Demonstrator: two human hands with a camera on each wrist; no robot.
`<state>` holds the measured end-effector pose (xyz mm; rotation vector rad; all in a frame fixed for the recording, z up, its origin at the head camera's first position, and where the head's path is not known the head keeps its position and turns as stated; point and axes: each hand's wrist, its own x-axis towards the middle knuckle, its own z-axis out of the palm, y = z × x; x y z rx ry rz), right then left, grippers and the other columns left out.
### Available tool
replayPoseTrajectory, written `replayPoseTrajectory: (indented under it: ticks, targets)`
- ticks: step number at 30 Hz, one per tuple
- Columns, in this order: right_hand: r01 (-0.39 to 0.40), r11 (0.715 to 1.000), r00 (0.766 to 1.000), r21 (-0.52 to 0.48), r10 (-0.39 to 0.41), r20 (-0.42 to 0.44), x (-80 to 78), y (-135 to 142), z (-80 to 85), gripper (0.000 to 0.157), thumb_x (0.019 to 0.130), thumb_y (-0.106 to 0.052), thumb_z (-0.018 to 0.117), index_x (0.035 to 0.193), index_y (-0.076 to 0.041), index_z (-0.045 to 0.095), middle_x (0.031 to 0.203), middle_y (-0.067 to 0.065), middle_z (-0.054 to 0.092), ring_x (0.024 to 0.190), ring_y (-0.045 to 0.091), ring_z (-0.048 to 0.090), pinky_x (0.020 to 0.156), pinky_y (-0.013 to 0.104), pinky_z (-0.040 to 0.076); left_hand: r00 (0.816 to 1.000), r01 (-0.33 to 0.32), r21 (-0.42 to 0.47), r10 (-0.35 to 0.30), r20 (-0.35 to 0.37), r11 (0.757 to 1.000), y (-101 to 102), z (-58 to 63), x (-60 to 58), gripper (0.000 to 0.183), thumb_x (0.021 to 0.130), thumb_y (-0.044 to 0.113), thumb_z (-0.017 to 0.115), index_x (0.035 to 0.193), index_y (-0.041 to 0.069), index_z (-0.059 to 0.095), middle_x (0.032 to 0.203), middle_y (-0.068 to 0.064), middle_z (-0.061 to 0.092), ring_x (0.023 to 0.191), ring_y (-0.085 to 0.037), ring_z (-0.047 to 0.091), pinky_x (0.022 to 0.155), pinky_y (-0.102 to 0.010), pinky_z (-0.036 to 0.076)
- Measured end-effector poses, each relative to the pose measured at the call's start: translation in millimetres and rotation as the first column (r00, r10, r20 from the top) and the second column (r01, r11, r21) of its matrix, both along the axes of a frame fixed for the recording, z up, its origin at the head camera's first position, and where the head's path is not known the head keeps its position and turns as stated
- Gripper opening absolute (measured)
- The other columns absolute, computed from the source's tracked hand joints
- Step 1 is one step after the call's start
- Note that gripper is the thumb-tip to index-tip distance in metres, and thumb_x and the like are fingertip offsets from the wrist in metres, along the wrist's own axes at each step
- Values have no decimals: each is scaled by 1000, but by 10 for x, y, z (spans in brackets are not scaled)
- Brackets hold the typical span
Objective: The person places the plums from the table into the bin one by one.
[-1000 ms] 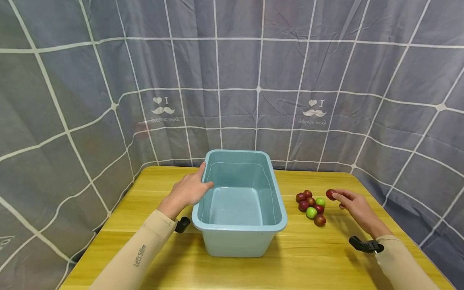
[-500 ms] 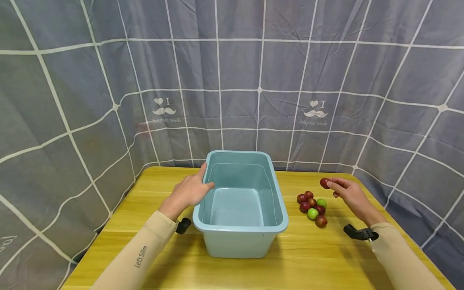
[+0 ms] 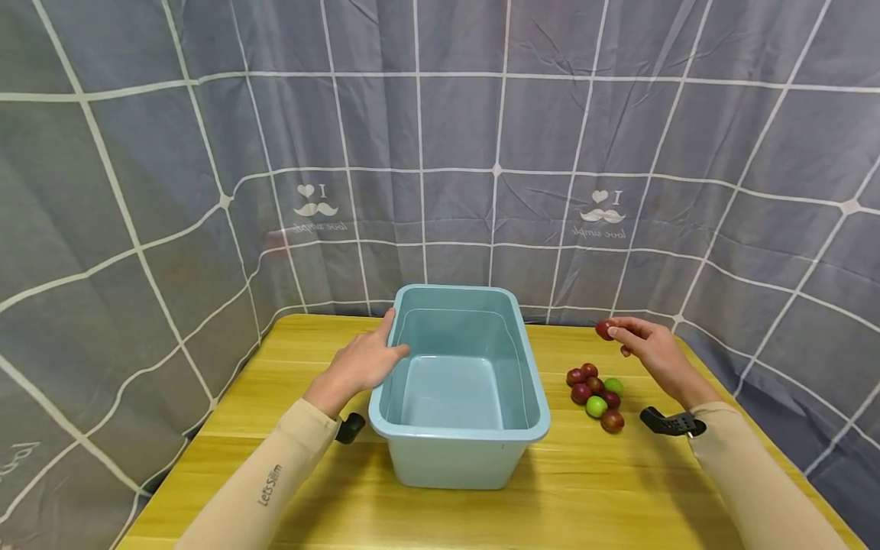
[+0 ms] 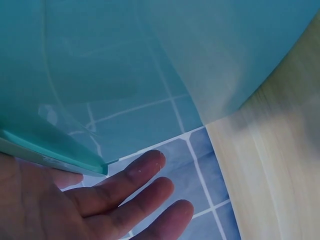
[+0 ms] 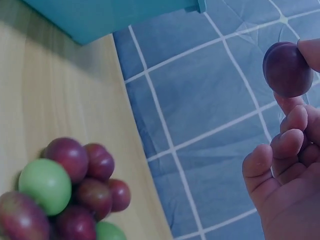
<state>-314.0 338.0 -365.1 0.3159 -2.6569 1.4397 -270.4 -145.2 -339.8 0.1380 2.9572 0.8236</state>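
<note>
In the head view, my left hand [image 3: 360, 360] holds the left rim of a light-blue rectangular plastic basin [image 3: 467, 435], its thumb over the rim. The left wrist view shows several fingers [image 4: 135, 170] spread loosely beside the basin wall [image 4: 125, 65]. My right hand [image 3: 653, 353] pinches a dark red plum [image 3: 606, 329] between thumb and fingertips, raised above the table's back right. The right wrist view shows that plum [image 5: 286, 70] at the fingertips, the other fingers half curled. Nearer the basin lies a cluster of red plums [image 3: 580, 393] with two green plums [image 3: 596, 406].
The basin stands on a yellow wood-grain table [image 3: 316, 473], its inside bare. A grey curtain [image 3: 454, 153] with white grid lines hangs behind and along both sides. Each wrist wears a black strap mount, the right one [image 3: 670, 422] plainly visible.
The right hand has lifted the red plum up and away from beside the cluster, toward the back and slightly left. The left hand has stayed on the basin rim.
</note>
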Motion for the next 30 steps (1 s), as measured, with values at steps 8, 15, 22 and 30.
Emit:
replayPoseTrajectory:
  ticks: [8,15,22,30]
  targets:
    - [-44,998,999,44,45,-16,-77,-167,268,52,103,-44,54,134,-2,60,106,-12,63,90,16,54,79,25,47,1000,0,3,0,13,1000,19,10,-11,85,97,53,44,163,31,-3,150,-11,51,113,-28,63,76,-42,49]
    - [-71,994,997,79,69,18,-160,-338,458,54,101,-49,54,136,-8,59,124,4,61,97,19,54,83,25,46,999,-6,2,6,32,1000,7,11,-3,85,97,55,44,163,32,-5,150,-12,51,110,-28,63,73,-40,48]
    - [-113,989,994,95,113,3,-224,-472,556,53,101,-48,55,134,-7,60,133,15,61,110,10,58,88,20,49,999,-7,2,7,31,1000,-5,5,-11,85,96,55,43,163,33,-5,152,-12,49,111,-28,63,72,-39,47]
    - [-156,983,988,98,157,4,-271,-611,647,51,99,-47,59,132,-8,62,128,14,64,109,16,58,88,25,49,1000,4,-4,-4,21,1000,-11,2,-14,85,96,56,44,163,32,-3,154,-12,47,114,-29,62,74,-41,48]
